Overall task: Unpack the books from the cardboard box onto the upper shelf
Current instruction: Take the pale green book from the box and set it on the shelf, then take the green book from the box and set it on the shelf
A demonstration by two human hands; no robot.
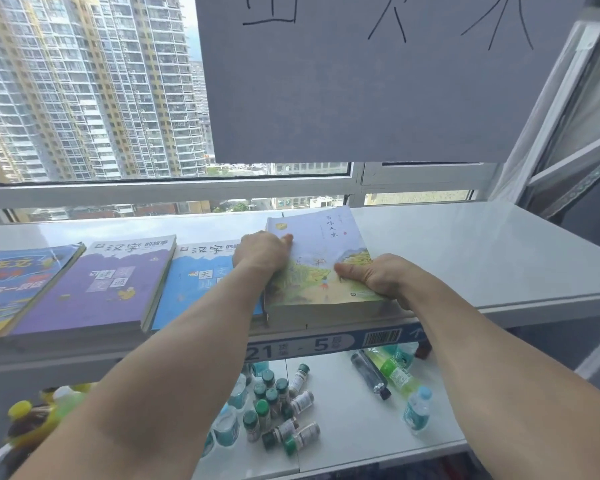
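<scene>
Both hands hold the thick landscape-cover paperback book (pixel 321 261) on the white upper shelf (pixel 465 251): left hand (pixel 262 252) at 9 o'clock, right hand (pixel 374 275) at 4 o'clock, each grip closed around the book's edge.

Daylit window (pixel 94 88) shows tower blocks (pixel 66 64); grey blind (pixel 361 81) half lowered.

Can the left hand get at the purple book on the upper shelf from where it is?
Probably yes. The left hand rests on the landscape-cover book; the purple book lies flat further left, top uncovered, only the light-blue book between.
</scene>
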